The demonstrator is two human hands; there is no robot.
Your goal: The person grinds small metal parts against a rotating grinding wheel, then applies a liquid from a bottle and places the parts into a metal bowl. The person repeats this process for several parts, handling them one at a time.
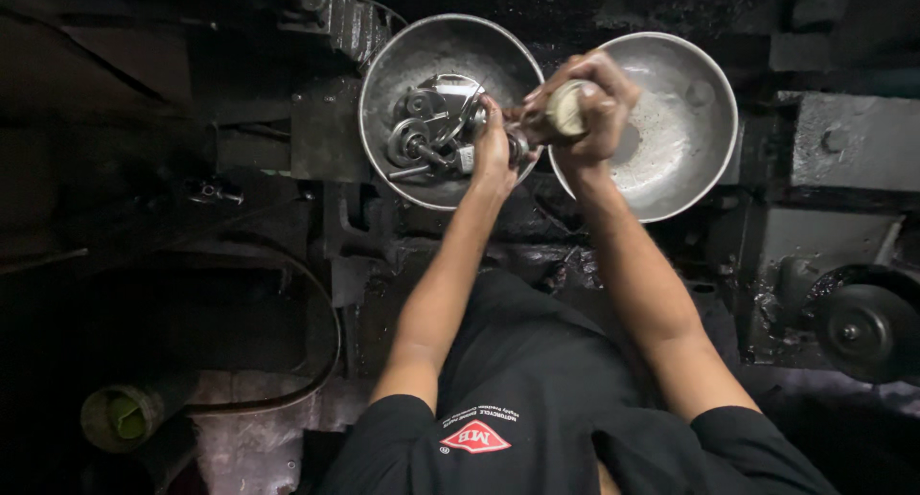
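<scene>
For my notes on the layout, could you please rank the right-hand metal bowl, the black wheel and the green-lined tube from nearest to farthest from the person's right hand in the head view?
1. Right-hand metal bowl: directly under and beside the right hand.
2. Black wheel: lower right, on the machine.
3. Green-lined tube: far lower left.

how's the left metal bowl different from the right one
The left metal bowl holds a pile of metal parts; the right metal bowl holds no parts, only a speckled, wet-looking bottom. The left hand rests over the left bowl's rim, while the right hand, gripping a round-ended part, covers the right bowl's near edge. The right bowl looks slightly wider. Both are round, shallow, dull grey, side by side on the dark greasy bench.
</scene>
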